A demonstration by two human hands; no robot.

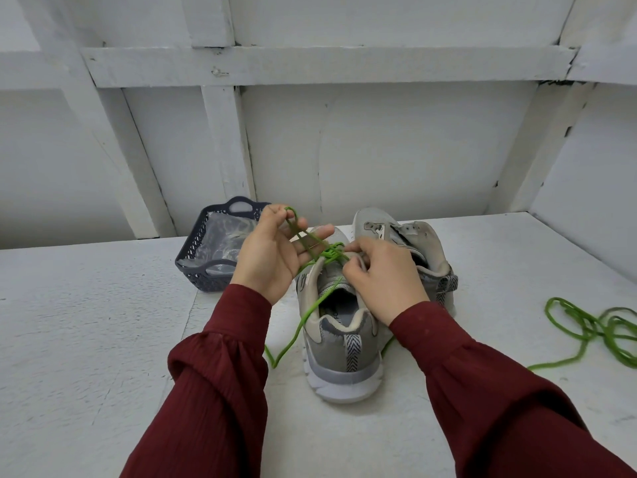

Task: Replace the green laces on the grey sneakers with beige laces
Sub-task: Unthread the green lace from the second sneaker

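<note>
Lace loop (297, 228) pinched in left hand (272, 251), right hand (382, 274) seemingly pinching half-hidden knot (330, 255)

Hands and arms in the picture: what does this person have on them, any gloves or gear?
No gloves or gear: the left hand and right hand are bare, no ring or watch visible. The left sleeve and right sleeve are long, dark red, of crinkled fabric, gathered into a closer-fitting cuff at the forearm.

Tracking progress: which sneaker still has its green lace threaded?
The nearer sneaker, heel toward the camera: its green lace is still threaded. The farther sneaker shows empty eyelets.
</note>
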